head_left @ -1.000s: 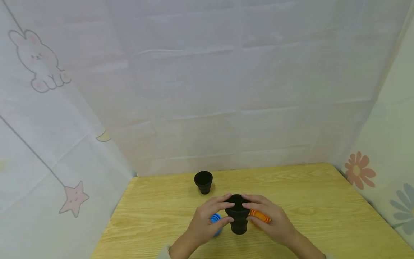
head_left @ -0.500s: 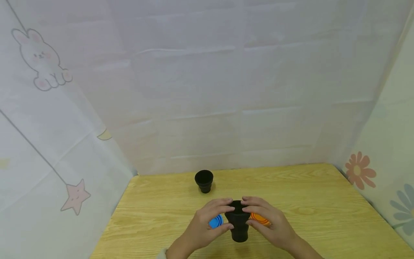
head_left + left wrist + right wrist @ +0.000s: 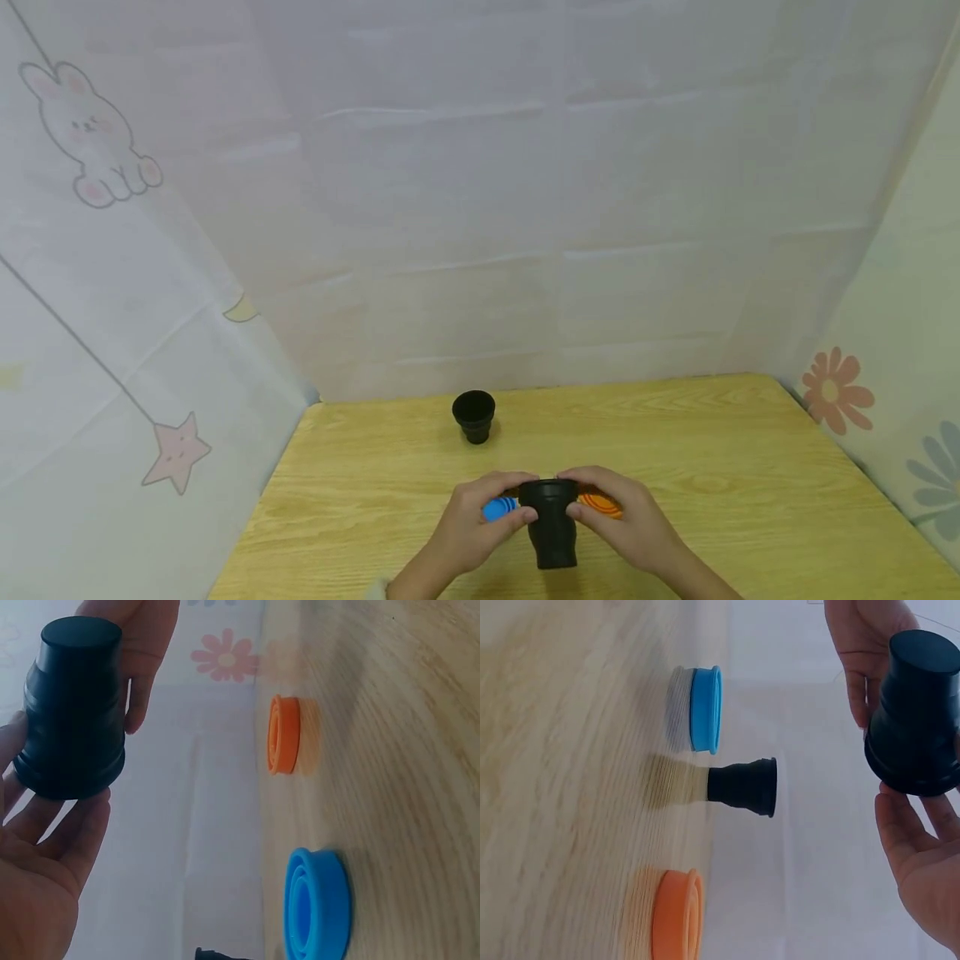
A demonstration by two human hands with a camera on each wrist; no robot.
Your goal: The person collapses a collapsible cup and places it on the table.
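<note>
It was an indoor place with childlike decoration, its exact kind unclear: pale creased sheets (image 3: pixel 480 192) with a printed rabbit (image 3: pixel 97 158), star (image 3: pixel 177 452) and flowers (image 3: pixel 829 391) bordered a wood-grain tabletop (image 3: pixel 720 467).

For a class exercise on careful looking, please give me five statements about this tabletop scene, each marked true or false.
1. The left hand and the right hand both grip one black cup. True.
2. That black cup stands on the table. False: it is held above the table.
3. The far cup is upright, with its wide mouth up. True.
4. Both ringed pieces on the table are green. False: one is a blue piece, the other an orange piece.
5. A rabbit and a star are drawn at the left of the head view. True.
</note>
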